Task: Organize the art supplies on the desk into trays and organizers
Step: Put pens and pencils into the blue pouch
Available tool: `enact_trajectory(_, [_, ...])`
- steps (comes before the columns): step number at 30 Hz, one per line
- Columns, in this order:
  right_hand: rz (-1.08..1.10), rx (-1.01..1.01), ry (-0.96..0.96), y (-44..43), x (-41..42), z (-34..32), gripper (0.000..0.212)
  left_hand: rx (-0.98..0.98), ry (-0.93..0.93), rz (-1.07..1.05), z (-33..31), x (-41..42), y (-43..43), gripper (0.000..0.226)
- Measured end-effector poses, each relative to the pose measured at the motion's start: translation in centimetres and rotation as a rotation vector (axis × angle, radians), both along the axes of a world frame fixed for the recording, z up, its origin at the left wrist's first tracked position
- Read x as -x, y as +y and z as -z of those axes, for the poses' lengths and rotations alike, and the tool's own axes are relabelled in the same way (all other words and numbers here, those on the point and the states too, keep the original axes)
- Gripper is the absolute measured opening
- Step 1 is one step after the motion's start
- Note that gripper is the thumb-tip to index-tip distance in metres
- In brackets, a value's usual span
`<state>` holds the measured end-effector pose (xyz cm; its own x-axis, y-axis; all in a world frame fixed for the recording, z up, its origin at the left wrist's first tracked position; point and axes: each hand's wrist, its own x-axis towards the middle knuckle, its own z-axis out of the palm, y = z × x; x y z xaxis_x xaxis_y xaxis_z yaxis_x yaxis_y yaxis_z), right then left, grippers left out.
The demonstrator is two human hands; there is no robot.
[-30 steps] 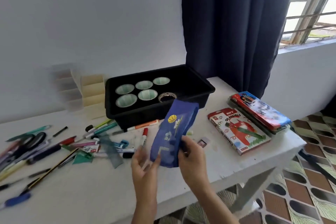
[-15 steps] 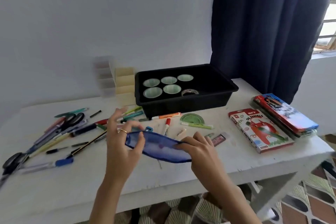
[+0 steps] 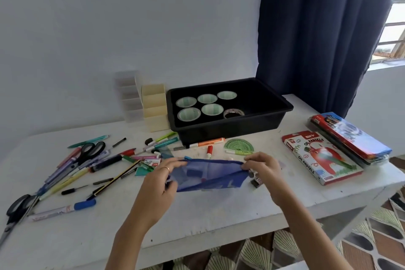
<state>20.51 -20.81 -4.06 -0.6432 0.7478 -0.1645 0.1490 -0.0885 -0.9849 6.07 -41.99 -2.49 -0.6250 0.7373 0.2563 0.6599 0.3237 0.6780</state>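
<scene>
A blue see-through pouch point(image 3: 210, 174) is stretched level just above the white desk point(image 3: 197, 217), its top edge pulled open. My left hand point(image 3: 161, 178) pinches its left end and my right hand point(image 3: 264, 167) pinches its right end. Loose pens, markers and pencils point(image 3: 92, 166) lie scattered at the left, with black scissors point(image 3: 91, 151) among them. A black tray point(image 3: 230, 107) at the back holds several tape rolls. A cream organizer point(image 3: 154, 109) and a clear organizer point(image 3: 129, 94) stand left of it.
A green protractor point(image 3: 238, 146) and an orange marker point(image 3: 207, 142) lie in front of the tray. An oil pastels box point(image 3: 320, 160) and a stack of flat boxes point(image 3: 350, 138) sit at the right. Second scissors point(image 3: 17, 208) lie at the left edge. A dark curtain point(image 3: 324, 28) hangs behind.
The pouch went from upright in my hands to flat and stretched wide between them. My hands moved apart to its two ends, and my view swung to the left.
</scene>
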Motion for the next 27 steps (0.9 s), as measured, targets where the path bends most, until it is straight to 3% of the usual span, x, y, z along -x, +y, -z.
enact_trajectory(2, [0.064, 0.019, -0.073, 0.4, 0.7, 0.3, 0.026, -0.003, -0.004, 0.008, 0.2, 0.3, 0.3, 0.045])
enact_trajectory(6, [-0.057, 0.166, 0.083, 1.0, 0.8, 0.5, 0.053, -0.049, -0.01, -0.017, 0.4, 0.8, 0.6, 0.05])
enact_trajectory(8, [0.057, 0.201, 0.113, 1.4, 1.0, 1.4, 0.041, -0.07, 0.006, -0.028, 0.4, 1.2, 0.6, 0.053])
enact_trajectory(9, [0.207, 0.15, 0.056, 1.6, 1.2, 2.0, 0.03, -0.082, 0.023, -0.028, 0.4, 1.5, 0.6, 0.056])
enact_trajectory(11, [0.529, -0.126, -0.302, 1.8, 1.8, 3.4, 0.022, -0.114, 0.043, -0.024, 0.8, 1.9, 0.7, 0.061])
enact_trajectory(13, [0.605, -0.341, -0.6, 1.5, 2.5, 4.5, 0.037, -0.137, 0.049, -0.032, 1.2, 2.1, 0.8, 0.066])
enact_trajectory(14, [0.594, -0.374, -0.655, 1.3, 2.8, 4.8, 0.044, -0.148, 0.045, -0.042, 1.5, 2.2, 0.9, 0.067])
enact_trajectory(21, [0.665, -0.182, -0.497, 0.8, 2.5, 4.3, 0.054, -0.186, -0.027, -0.092, 2.8, 2.6, 1.4, 0.069])
enact_trajectory(24, [0.664, -0.033, -0.395, 0.4, 2.2, 3.8, 0.029, -0.17, -0.065, -0.106, 2.7, 2.7, 1.3, 0.066])
enact_trajectory(27, [0.571, 0.049, -0.124, -1.2, 2.0, 1.6, 0.009, -0.159, -0.117, -0.106, 2.8, 3.0, 1.4, 0.064])
